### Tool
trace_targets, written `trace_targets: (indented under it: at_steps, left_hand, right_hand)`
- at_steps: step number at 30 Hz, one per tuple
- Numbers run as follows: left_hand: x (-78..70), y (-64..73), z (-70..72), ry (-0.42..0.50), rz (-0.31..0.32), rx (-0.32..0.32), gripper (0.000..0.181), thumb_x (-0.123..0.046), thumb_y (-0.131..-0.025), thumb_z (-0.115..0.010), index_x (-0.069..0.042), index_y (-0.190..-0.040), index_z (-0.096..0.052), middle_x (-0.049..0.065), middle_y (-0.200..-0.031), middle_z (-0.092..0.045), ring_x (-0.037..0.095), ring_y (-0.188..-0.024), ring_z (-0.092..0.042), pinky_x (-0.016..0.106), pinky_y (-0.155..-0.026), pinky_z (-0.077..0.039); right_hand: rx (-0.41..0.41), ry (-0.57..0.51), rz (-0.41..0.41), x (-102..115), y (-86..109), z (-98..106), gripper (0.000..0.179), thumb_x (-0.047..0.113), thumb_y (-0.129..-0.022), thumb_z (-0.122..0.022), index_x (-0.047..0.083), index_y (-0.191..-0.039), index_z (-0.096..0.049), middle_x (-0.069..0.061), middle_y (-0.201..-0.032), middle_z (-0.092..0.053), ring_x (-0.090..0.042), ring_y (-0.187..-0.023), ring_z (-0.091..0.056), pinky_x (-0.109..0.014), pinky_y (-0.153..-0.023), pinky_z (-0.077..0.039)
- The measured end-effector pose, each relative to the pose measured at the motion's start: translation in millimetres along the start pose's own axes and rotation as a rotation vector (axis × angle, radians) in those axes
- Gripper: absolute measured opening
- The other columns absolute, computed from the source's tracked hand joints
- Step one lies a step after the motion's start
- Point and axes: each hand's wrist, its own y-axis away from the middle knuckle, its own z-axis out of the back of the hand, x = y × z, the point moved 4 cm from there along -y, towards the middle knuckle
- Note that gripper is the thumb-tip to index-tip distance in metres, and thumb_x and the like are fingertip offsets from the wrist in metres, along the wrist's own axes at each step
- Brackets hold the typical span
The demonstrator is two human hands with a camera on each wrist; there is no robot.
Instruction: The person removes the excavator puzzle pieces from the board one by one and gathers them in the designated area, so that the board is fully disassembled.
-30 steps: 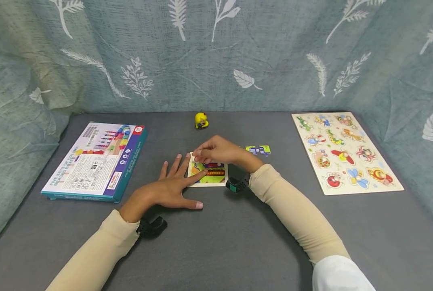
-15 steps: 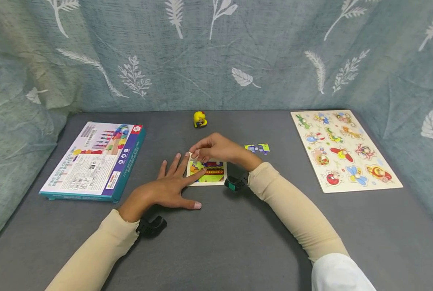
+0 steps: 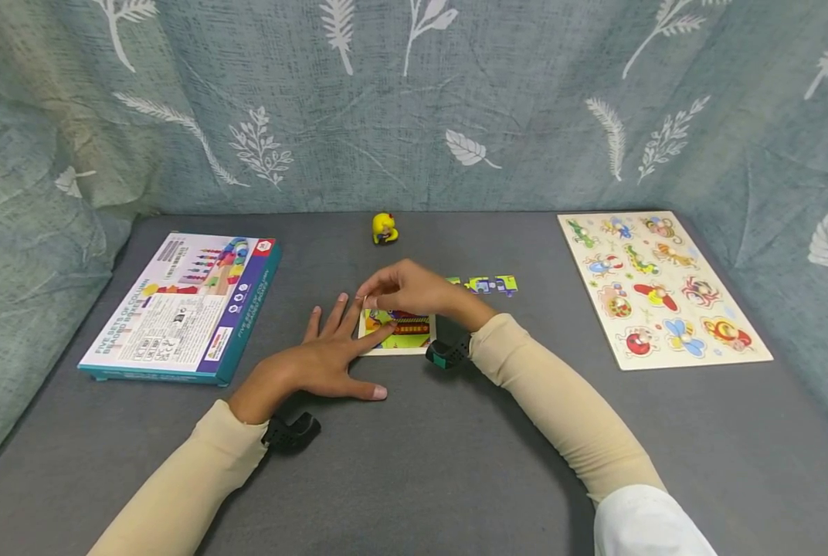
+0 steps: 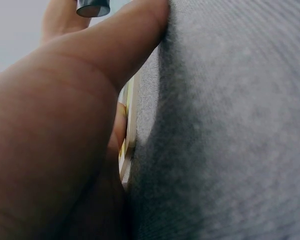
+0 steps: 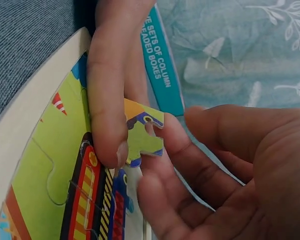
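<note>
My left hand (image 3: pixel 324 355) lies with fingers spread, its index finger across the small jigsaw board (image 3: pixel 417 347) and its thumb on the grey table. My right hand (image 3: pixel 407 289) is bent over the board's far left corner, fingers curled. In the right wrist view its fingertips hold a green, orange and blue jigsaw piece (image 5: pixel 140 137), tilted up beside the left index finger. A red and yellow striped vehicle picture (image 5: pixel 82 200) shows in the fitted part of the board. Part of the board is hidden under both hands.
Several loose jigsaw pieces (image 3: pixel 493 285) lie behind the right wrist. A yellow toy figure (image 3: pixel 384 228) stands at the back. On the left lies a teal and white box (image 3: pixel 184 309); on the right, a wooden insect puzzle board (image 3: pixel 657 286).
My right hand has shifted slightly left over the board's corner, uncovering more of the loose pieces behind its wrist. The left hand stays in place.
</note>
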Motion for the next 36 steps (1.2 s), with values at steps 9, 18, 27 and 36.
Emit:
trace_targets:
  at_steps: [9,18,27,36]
  left_hand:
    - [-0.1,0.0,-0.5,-0.007,-0.014,-0.026,0.094,-0.07,-0.082,-0.06,-0.029,-0.157,-0.019,0.017,-0.157,0.023,0.038,-0.14,0.026,0.066,-0.103,0.017]
    - [-0.2,-0.2,-0.6,-0.007,-0.013,-0.029,0.095,-0.07,-0.082,-0.061,-0.03,-0.157,-0.02,0.017,-0.157,0.023,0.038,-0.14,0.026,0.065,-0.103,0.017]
    - [-0.5,-0.5,0.7,-0.018,0.0,-0.038,0.095,-0.071,-0.08,-0.061,-0.031,-0.156,-0.019,0.016,-0.158,0.022,0.038,-0.141,0.024,0.064,-0.104,0.015]
    - [0.6,-0.8,-1.3,-0.016,0.008,-0.024,0.096,-0.072,-0.081,-0.06,-0.033,-0.157,-0.016,0.015,-0.157,0.025,0.036,-0.141,0.026,0.064,-0.104,0.017]
  right_hand:
    - [0.024,0.114,-0.005,-4.7,-0.3,0.9,0.024,-0.001,-0.094,-0.06,-0.004,-0.116,-0.067,-0.009,-0.098,-0.07,-0.017,-0.085,-0.065,-0.028,-0.075,-0.051]
    - [0.005,0.211,0.01,-5.4,-1.9,1.2,0.023,-0.002,-0.094,-0.059,-0.001,-0.113,-0.071,-0.007,-0.1,-0.072,-0.013,-0.079,-0.063,-0.025,-0.074,-0.049]
    - [-0.034,0.229,0.008,-3.6,-0.8,4.9,0.022,-0.002,-0.095,-0.058,-0.003,-0.112,-0.071,-0.009,-0.099,-0.071,-0.01,-0.073,-0.06,-0.024,-0.074,-0.049]
    - [-0.079,0.235,-0.031,-7.2,5.0,11.5,0.023,0.001,-0.096,-0.056,0.001,-0.112,-0.072,-0.005,-0.09,-0.071,-0.009,-0.045,-0.046,-0.024,-0.049,-0.042]
